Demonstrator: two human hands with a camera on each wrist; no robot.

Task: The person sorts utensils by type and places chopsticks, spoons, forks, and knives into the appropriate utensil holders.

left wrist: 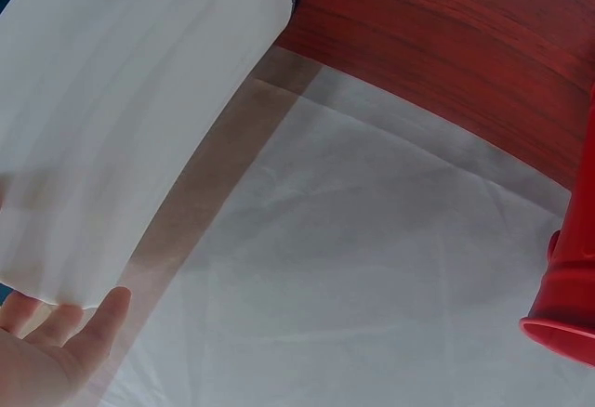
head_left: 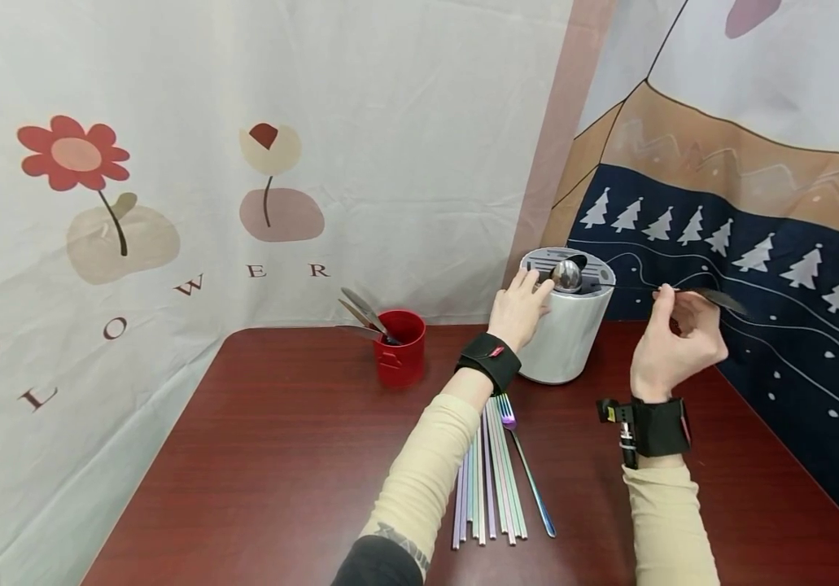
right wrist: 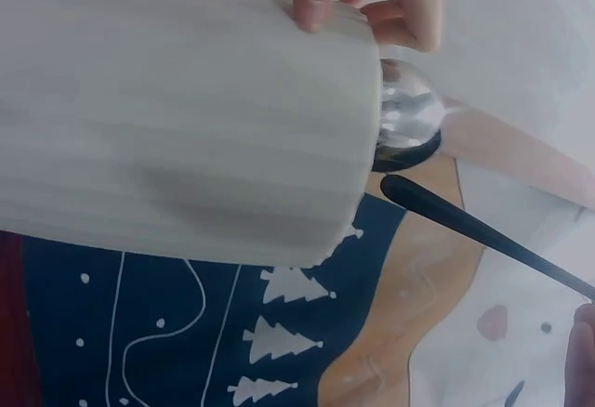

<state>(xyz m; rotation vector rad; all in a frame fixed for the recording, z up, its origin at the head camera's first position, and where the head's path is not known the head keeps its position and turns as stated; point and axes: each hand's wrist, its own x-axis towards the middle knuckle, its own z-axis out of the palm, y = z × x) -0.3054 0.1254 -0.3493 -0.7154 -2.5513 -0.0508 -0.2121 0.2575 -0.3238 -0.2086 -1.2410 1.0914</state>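
Note:
In the head view my left hand is at the top rim of a white cutlery holder with a grey slotted top. The right wrist view shows one finger on its outer wall and the others curled at the rim. A shiny metal spoon stands bowl up in the top, with a dark spoon bowl behind it. My right hand pinches a black spoon, held roughly level. Its handle points toward the holder, its tip close beside the holder's top in the right wrist view.
Left of the holder stands a red cup with several utensils leaning in it. Several pastel chopsticks and a rainbow fork lie on the reddish-brown table in front. Printed cloth hangs behind and at the right.

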